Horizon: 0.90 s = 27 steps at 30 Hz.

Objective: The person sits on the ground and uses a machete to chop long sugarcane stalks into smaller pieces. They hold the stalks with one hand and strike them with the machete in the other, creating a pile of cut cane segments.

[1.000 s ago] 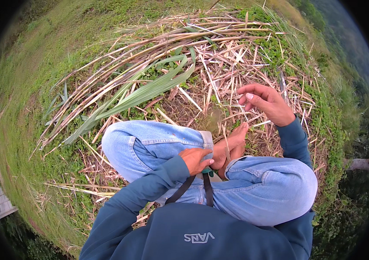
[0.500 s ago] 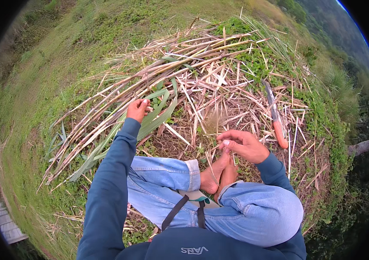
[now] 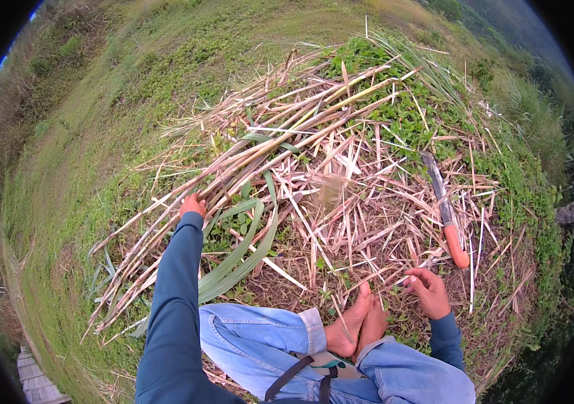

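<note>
Now reaching left with the left hand (image 3: 193,205) to the long dry stalks (image 3: 280,143), with curled fingers; cannot tell whether gripping any. Can see open room over low plant litter (image 3: 361,202), edged left by stalks and right by a long knife (image 3: 444,209). Holding the right hand (image 3: 428,293) on the near side of the knife, with thumb close to fingers; cannot tell whether empty. Since half a second ago, have moved the left hand onto the stalks and the right hand farther from the bare feet (image 3: 353,328).
</note>
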Motion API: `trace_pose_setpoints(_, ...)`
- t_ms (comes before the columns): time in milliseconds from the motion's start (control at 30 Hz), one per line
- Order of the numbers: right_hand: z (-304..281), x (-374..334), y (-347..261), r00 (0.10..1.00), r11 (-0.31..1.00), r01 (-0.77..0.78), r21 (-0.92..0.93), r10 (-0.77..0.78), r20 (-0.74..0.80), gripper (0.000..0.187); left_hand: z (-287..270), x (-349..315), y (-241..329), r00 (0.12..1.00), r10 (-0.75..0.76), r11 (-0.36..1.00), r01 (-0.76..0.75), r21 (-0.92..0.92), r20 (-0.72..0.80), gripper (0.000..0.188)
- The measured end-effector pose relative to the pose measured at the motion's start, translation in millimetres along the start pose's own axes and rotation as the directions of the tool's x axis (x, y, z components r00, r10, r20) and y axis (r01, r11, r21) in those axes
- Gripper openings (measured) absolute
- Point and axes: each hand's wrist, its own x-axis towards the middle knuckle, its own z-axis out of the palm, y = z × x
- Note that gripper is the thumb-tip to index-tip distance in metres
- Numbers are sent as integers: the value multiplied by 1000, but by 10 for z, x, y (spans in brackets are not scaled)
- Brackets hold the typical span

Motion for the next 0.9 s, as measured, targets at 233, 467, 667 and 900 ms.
trace_pose_setpoints(233, -459, 214, 128, 942, 966, 74, -248, -149, -300, 23, -174, -119, -162, 903, 391, 877, -425, -224, -181, 21)
trace_pose_setpoints(467, -668, 374, -50, 865, 938, 173, -299, -290, -410, 22, -1143, -1271, 650, 860, 465, 738, -509, -443, -213, 16)
trace_pose_setpoints(667, -1049, 828, 692, 622, 699, -157, -698, -479, -620, 38, -689, -1964, 1316, 873, 474, 717, -461, -523, -119, 17)
trace_pose_setpoints(900, -1124, 906, 985, 792, 438, -361, -823, -323, -519, 50, 77, -2418, 1597, 826, 552, 688, -528, -498, -114, 25)
